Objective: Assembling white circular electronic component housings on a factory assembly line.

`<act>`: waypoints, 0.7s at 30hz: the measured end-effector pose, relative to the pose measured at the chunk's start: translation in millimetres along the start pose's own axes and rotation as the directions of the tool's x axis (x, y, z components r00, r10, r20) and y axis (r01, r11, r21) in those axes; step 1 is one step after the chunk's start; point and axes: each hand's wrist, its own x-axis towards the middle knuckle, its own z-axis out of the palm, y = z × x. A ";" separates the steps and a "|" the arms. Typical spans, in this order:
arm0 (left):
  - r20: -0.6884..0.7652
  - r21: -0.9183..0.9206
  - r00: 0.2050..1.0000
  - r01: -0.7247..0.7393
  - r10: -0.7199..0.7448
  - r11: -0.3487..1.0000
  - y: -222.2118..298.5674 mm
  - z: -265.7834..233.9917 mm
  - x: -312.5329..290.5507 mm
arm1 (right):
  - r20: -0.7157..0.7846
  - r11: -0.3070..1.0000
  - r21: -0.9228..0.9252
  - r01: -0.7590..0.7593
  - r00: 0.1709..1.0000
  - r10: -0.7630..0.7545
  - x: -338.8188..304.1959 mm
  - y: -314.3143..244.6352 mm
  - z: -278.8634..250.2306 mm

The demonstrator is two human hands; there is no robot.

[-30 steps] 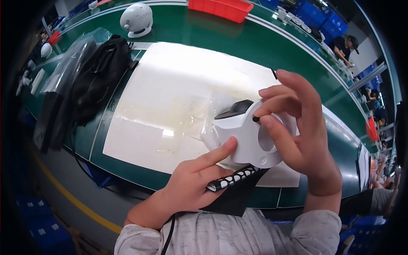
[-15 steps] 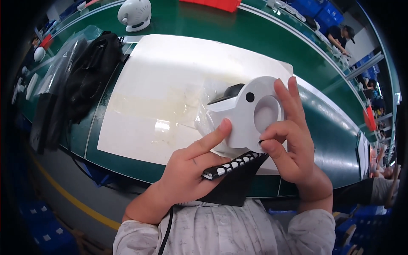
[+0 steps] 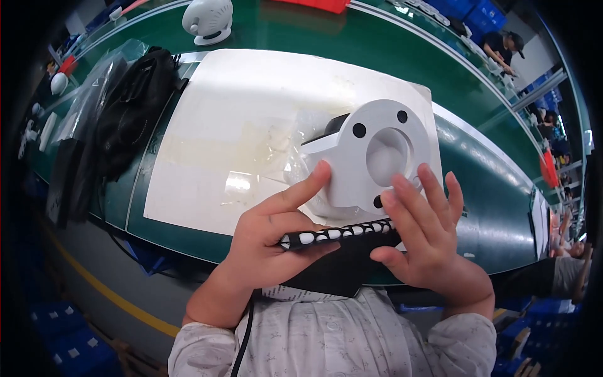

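Observation:
A white plastic housing (image 3: pixel 349 169) with a large round opening lies tilted on the mat, its flat underside facing me. Round black pads show on it: one at upper left (image 3: pixel 358 130), one at upper right (image 3: pixel 402 116) and one low down (image 3: pixel 378 201). My left hand (image 3: pixel 264 239) grips a curled black sheet of round pads (image 3: pixel 336 235) whose edge shows white dots, while one outstretched finger rests against the housing's side. My right hand (image 3: pixel 427 232) has its fingers spread; a fingertip touches or nearly touches the low pad. Nothing shows in its grasp.
Under the housing are crinkled clear plastic film (image 3: pixel 308 135) and a white board (image 3: pixel 207 138) on the green table. A black bag (image 3: pixel 135 103) lies at left. A small white fan-like device (image 3: pixel 208 22) and a red bin (image 3: pixel 308 5) stand at the back. A person (image 3: pixel 499 50) works at far right.
My right hand has gone from a pinch at the housing's lower edge to spread fingers, moving down off its upper rim. The upper-right pad is now uncovered. The housing has turned slightly towards me.

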 end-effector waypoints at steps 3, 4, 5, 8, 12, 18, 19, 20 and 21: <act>-0.003 0.026 1.000 0.010 -0.010 1.000 -0.3 4.1 -0.5 | -0.087 0.984 0.178 -0.020 0.996 0.037 0.1 1.0 1.9; -0.023 0.032 1.000 0.003 -0.002 0.999 -0.1 6.1 0.1 | -0.086 0.964 0.264 0.009 0.996 0.014 1.0 2.4 1.8; -0.042 0.039 0.999 -0.005 0.007 0.999 0.3 7.5 0.7 | -0.089 0.965 0.263 0.004 0.996 0.020 0.2 3.3 3.7; -0.016 0.114 0.999 0.050 -0.049 0.992 1.9 7.7 -2.0 | -0.189 0.965 0.187 0.183 0.971 -0.147 -7.1 5.8 12.9; -0.053 0.135 0.998 -0.015 0.022 0.991 -3.8 7.8 -0.8 | -0.274 0.957 0.175 0.231 0.945 -0.178 -10.7 19.1 6.4; -0.041 0.179 0.999 -0.022 0.030 0.984 -3.0 10.0 -0.6 | -0.039 0.658 0.706 -0.263 0.913 0.407 2.6 42.5 9.9; -0.054 0.165 0.998 -0.011 0.020 0.986 -3.0 10.5 -1.2 | -0.040 0.658 0.705 -0.265 0.912 0.409 1.8 42.4 8.9; -0.068 0.150 0.998 0.001 0.009 0.989 -2.8 11.0 -1.6 | -0.046 0.717 0.653 -0.243 0.933 0.357 0.9 42.0 6.3; -0.066 0.147 0.998 0.001 0.008 0.989 -2.8 11.4 -1.6 | -0.047 0.772 0.598 -0.217 0.952 0.304 -0.2 41.3 3.1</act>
